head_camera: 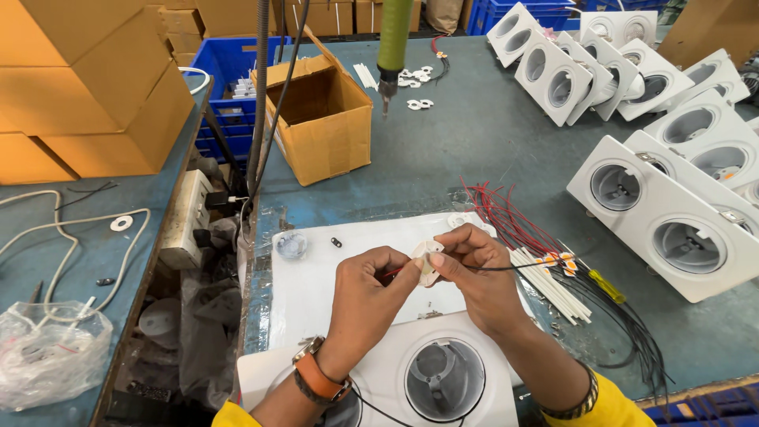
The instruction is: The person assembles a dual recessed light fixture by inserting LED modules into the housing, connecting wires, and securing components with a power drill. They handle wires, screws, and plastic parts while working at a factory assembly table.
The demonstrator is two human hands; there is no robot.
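My left hand (371,296) and my right hand (474,265) meet over a white work board (316,289) and pinch a small round white part (427,259) between their fingertips. A red wire runs from the part under my left fingers. A black wire (522,267) leads from my right fingers off to the right. Below my hands lies a white square lamp housing (379,372) with a round grey opening.
A bundle of red and black wires (514,221) and white sleeved wires (553,289) lie right of the board. Rows of white lamp housings (664,213) fill the right side. An open cardboard box (320,111) and a hanging green screwdriver (393,43) stand behind.
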